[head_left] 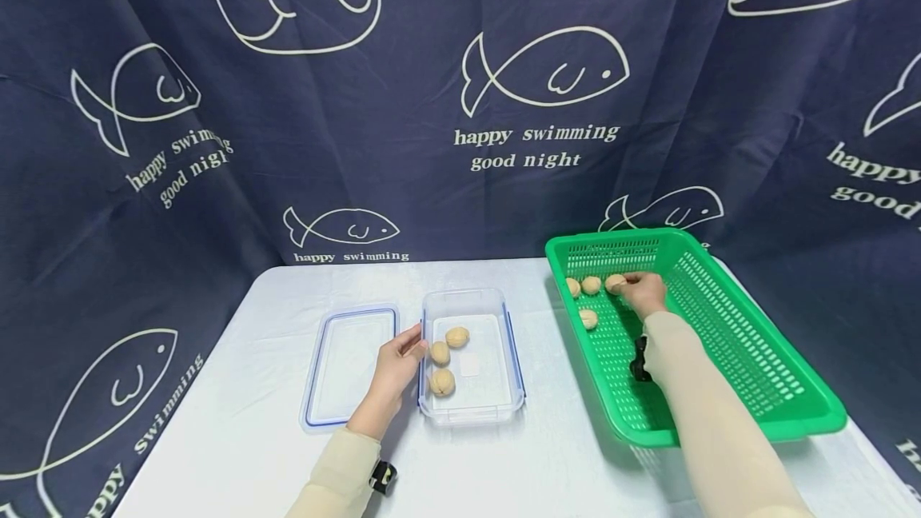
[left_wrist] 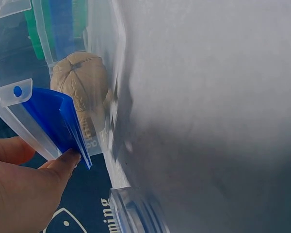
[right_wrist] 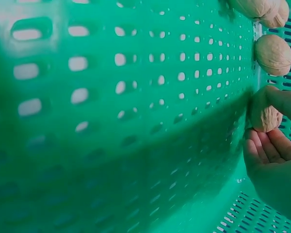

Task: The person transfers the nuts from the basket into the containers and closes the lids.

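My right hand (head_left: 645, 292) pinches a walnut (head_left: 615, 284) between thumb and fingers near the far end of the green basket (head_left: 624, 427). In the right wrist view that walnut (right_wrist: 266, 114) sits low against the basket floor. Several other walnuts, such as one (right_wrist: 273, 55), lie close by. On the left, my left hand (head_left: 397, 360) grips the side of a clear plastic box (head_left: 471, 414), with the blue latch (left_wrist: 56, 119) between thumb and fingers. Three walnuts (head_left: 442, 381) rest inside the box along its left half.
A clear lid with a blue seal (head_left: 350, 366) lies flat on the white table (head_left: 237, 422), left of the box. Behind the table hangs a dark blue curtain (head_left: 417, 126) with fish drawings. The basket's raised walls surround my right hand.
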`<action>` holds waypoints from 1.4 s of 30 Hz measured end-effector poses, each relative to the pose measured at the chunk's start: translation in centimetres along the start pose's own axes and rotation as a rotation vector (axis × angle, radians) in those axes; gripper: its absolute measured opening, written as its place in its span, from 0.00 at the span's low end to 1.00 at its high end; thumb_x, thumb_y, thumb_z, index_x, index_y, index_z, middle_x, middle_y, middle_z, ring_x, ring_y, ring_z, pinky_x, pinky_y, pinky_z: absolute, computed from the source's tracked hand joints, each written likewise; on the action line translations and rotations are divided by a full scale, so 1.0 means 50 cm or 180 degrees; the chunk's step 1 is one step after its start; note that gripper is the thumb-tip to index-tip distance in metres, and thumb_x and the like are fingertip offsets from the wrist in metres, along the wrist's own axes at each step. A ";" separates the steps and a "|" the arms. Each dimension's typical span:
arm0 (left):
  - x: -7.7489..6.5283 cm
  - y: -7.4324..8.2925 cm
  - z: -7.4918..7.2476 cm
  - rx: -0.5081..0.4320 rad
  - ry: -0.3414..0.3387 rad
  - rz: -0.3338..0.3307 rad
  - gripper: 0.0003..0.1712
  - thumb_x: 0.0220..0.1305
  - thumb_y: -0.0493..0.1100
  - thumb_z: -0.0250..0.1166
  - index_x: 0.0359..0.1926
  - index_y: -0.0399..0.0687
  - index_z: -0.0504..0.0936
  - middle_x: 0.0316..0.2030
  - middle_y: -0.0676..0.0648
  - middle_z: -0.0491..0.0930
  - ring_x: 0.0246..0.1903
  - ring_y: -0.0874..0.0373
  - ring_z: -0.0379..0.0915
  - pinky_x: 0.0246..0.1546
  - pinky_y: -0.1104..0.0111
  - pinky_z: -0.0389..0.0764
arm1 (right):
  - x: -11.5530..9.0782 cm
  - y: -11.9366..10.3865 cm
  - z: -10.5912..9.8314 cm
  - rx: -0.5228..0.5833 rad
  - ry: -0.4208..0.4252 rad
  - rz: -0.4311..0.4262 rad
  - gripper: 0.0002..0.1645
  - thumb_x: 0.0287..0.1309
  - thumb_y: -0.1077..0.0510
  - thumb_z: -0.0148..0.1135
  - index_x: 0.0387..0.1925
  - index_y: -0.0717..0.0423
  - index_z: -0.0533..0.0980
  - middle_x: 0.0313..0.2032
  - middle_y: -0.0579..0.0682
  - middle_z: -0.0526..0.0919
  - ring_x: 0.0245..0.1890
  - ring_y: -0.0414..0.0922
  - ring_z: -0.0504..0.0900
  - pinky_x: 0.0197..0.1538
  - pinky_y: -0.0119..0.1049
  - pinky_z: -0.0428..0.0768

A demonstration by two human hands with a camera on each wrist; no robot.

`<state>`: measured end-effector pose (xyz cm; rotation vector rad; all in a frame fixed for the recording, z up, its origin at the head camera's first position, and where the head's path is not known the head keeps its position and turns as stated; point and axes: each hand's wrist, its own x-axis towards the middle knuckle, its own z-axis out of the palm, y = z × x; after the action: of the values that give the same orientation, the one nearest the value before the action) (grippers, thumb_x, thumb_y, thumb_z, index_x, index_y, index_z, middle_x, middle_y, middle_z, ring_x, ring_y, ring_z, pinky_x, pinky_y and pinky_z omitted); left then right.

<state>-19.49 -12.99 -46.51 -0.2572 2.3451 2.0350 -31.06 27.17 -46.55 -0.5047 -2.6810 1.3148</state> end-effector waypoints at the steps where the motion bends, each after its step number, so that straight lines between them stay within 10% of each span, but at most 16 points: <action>1: 0.000 0.000 0.000 -0.0005 0.0003 0.0005 0.24 0.69 0.34 0.56 0.63 0.29 0.68 0.60 0.30 0.70 0.61 0.40 0.68 0.63 0.55 0.69 | -0.001 -0.001 -0.001 0.0015 -0.0004 0.0001 0.25 0.61 0.59 0.60 0.55 0.74 0.72 0.55 0.71 0.72 0.52 0.64 0.72 0.52 0.56 0.76; 42: 0.003 0.001 0.002 -0.0013 0.0041 -0.0085 0.24 0.69 0.34 0.56 0.64 0.31 0.69 0.61 0.32 0.71 0.62 0.41 0.67 0.65 0.55 0.67 | -0.021 -0.080 -0.067 0.0540 -0.0082 0.0011 0.30 0.64 0.55 0.59 0.61 0.68 0.69 0.60 0.66 0.70 0.60 0.61 0.69 0.61 0.52 0.72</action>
<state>-19.64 -12.91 -46.49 -0.3008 2.3321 2.0326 -30.22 27.04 -41.30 -0.4757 -2.5584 1.5421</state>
